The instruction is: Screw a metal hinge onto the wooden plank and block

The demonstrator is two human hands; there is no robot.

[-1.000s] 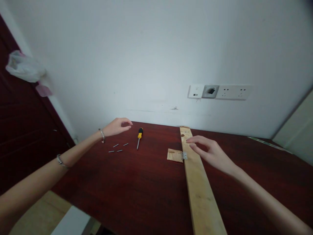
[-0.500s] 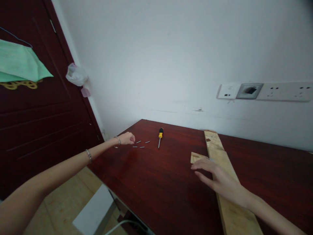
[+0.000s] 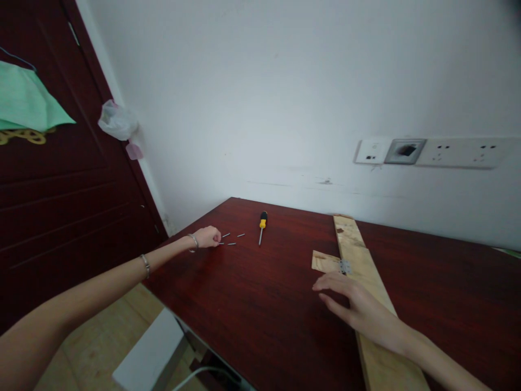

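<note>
Board (image 3: 368,271) of pale wood runs from the near edge of the surface (image 3: 244,309), where the frame cuts it off, to the far edge. The right hand (image 3: 360,312) lies across it, fingers parted, thumb apart from the index, grasping nothing; whether the hand rests on the wood or hovers cannot be told. Its place suggests a hand held ready, within easy reach of the joint. Just beyond the fingertips, a hinge (image 3: 345,266) sits at the board's left side, and a small wooden piece (image 3: 323,262) extends from it toward the left edge of the surface, presumably so placed because the hinge links the two.

Farther off, near the left edge, the left hand (image 3: 207,237) bends its fingers inward at the leftmost of the metal fasteners (image 3: 241,235); whether they grip it cannot be told. The fasteners lie spread apart, which probably eases picking them singly. Beyond them, toward the far left corner, a screwdriver (image 3: 262,224) lies handle to the far edge, tip to the near edge, apart from the fasteners yet likely within reach.

Count: one board, one hinge, one small piece, four fasteners, one screwdriver, two hands.
</note>
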